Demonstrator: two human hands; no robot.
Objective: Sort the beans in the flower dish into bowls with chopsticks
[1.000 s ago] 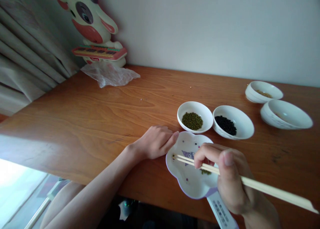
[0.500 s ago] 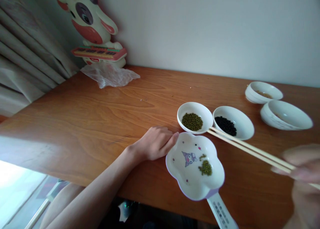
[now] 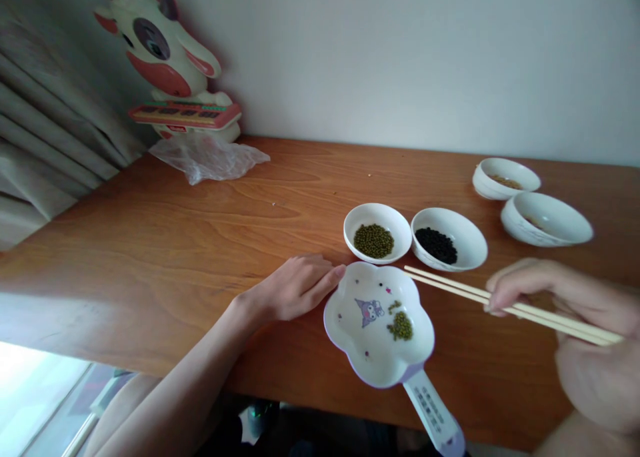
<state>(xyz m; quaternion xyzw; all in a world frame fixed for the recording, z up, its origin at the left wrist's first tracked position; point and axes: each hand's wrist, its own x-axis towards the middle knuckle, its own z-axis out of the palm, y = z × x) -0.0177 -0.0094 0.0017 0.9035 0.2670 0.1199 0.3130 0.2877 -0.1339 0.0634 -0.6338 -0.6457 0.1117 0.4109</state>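
Observation:
My right hand (image 3: 555,304) is closed around a pair of light wooden chopsticks (image 3: 460,288). Their tips point left, just above the right rim of a white flower-shaped scoop (image 3: 350,330) with a handle. A small pile of mung beans (image 3: 401,326) lies inside the scoop, beside a printed cartoon figure. Resting on the table, my left hand (image 3: 300,285) has its thumb out against the scoop's left rim; its other fingers are partly hidden. Behind the scoop stand a white bowl (image 3: 395,212) of mung beans and another bowl (image 3: 470,244) with black beans.
Two more white bowls (image 3: 560,227) (image 3: 525,176) at the back right hold small amounts of tan grains. A cow-shaped toy keyboard (image 3: 190,116) stands at the back left, with a clear plastic bag (image 3: 213,160) before it. Curtains (image 3: 50,144) hang on the left.
My right hand has come further into view from the right, and the chopstick tips have moved slightly down and left, away from the bowls. The whole view has shifted a little; my left hand stays put.

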